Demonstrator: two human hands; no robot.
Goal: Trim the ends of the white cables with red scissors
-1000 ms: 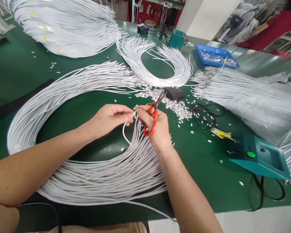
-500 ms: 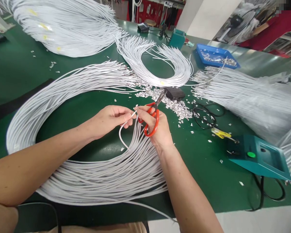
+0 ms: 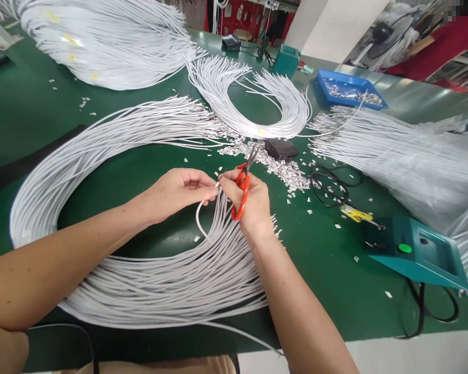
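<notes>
Just inside 9 o'clock of the view's centre, the left hand (image 3: 179, 188) has its thumb and fingers pinched together on the end of a single white cable (image 3: 198, 212), which curves down in a loose loop towards 6 o'clock and runs into the cable bundle (image 3: 171, 285) lying on the green table (image 3: 315, 291). Just off centre towards 4 o'clock, the right hand (image 3: 256, 208) is curled around orange-handled scissors (image 3: 242, 198), blades pointing to 1 o'clock, while its thumb and forefinger come together at the cable's tip; whether they grip it cannot be told, as the fingers hide it. The lone strand looks light and springy, soft enough to bend smoothly yet stiff enough to hold its arc, and its smooth jacket may slip or roll in a slack pinch. The best hold is probably close behind the tip, where little length is free to flex. The bare end is likely the delicate part and wants a light touch. The bundle as a whole is probably weighty and floppy, better taken with both arms under its 7 o'clock bend.
</notes>
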